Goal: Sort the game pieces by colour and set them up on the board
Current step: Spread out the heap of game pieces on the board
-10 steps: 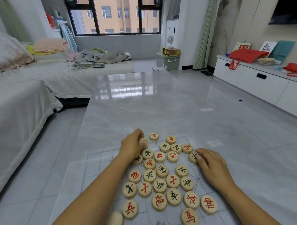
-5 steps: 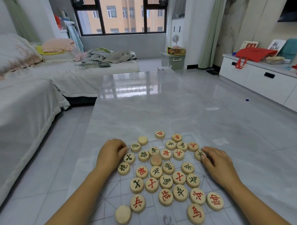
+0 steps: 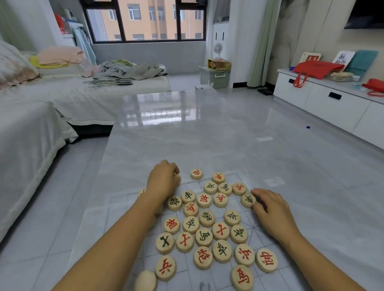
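1. head view, the whole lot: the game pieces [image 3: 205, 222] lie in one loose heap, red and black characters mixed together. they sit on the near part of the board [image 3: 277, 285], a thin gridded sheet spread on the grey desk [image 3: 209, 135]. i judge they are bunched like this because sorting is barely begun: no colour has a group of its own yet.
2. head view, left hand [image 3: 163, 183]: it sits at the far-left edge of the heap with its fingers curled down and the knuckles towards the camera. the grip is narrow, but the hand hides what lies under it. it may be closed round a piece, and i cannot tell. that spot suits drawing pieces out to the left.
3. head view, right hand [image 3: 271, 211]: it rests low on the board at the heap's right edge, its grip loose and holding nothing. its fingertips [image 3: 258, 192] touch a black-marked piece [image 3: 248, 200], placed, it seems, to nudge that piece or pen the heap in.
4. head view, strays: a red-marked piece [image 3: 196, 173] sits apart at the far edge. a blank-faced piece [image 3: 146, 283] lies near left and needs turning before its colour shows.
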{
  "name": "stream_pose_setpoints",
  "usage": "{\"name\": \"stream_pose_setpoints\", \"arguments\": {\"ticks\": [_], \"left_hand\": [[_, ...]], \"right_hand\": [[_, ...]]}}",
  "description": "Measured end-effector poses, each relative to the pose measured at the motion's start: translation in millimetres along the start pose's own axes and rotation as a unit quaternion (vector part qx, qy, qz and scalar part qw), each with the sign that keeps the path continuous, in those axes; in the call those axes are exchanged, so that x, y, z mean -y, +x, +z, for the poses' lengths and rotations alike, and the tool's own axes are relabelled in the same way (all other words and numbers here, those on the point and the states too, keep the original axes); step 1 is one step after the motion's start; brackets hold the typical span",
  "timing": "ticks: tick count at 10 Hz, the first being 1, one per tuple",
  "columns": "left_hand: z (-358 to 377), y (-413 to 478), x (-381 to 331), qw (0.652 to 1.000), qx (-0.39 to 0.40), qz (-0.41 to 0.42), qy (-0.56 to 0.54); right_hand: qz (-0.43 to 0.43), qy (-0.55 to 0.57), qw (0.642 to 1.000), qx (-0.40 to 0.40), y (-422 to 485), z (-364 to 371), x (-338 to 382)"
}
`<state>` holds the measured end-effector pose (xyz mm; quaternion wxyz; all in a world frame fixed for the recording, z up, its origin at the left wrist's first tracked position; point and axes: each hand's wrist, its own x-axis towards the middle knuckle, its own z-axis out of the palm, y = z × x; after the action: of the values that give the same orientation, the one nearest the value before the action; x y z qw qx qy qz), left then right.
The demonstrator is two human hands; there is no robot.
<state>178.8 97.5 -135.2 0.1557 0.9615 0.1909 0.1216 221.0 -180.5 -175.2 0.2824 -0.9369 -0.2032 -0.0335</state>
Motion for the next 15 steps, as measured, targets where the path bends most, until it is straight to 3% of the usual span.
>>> {"name": "stream_pose_setpoints", "arguments": {"ticks": [2,3,5,6,7,8,9,11,13,15], "left_hand": [[-32,-49,40,0.981,-0.155,0.091,-0.067],[-39,-96,71,0.972,-0.163,0.167,-0.030],[-21,-175,94,0.969,-0.074,0.235,0.010],[-27,-196,86,0.981,-0.072,0.143,-0.110],[-33,-217,64,0.971,-0.045,0.034,-0.232],[-23,-229,50,0.982,0.050,0.020,-0.181],[-17,-230,50,0.987,0.024,0.015,-0.159],[-21,-228,45,0.971,-0.008,-0.024,-0.238],[-14,-225,42,0.971,-0.055,-0.067,-0.223],[-18,-228,44,0.967,-0.021,-0.057,-0.248]], "right_hand": [[0.005,0.004,1.000,0.003,1,0,0],[0.004,-0.001,1.000,0.001,0,-2,1],[0.004,-0.005,1.000,0.006,-4,-3,7],[0.013,0.007,1.000,0.010,-6,-6,9],[0.024,0.046,0.998,0.020,-9,-10,9],[0.034,0.093,0.993,0.062,-11,-16,10],[0.039,0.120,0.988,0.083,-21,-23,11],[-0.004,0.093,0.993,0.071,-88,-32,12],[-0.042,0.042,0.997,0.050,-122,-22,8],[-0.048,0.050,0.997,0.032,-122,-19,5]]}}
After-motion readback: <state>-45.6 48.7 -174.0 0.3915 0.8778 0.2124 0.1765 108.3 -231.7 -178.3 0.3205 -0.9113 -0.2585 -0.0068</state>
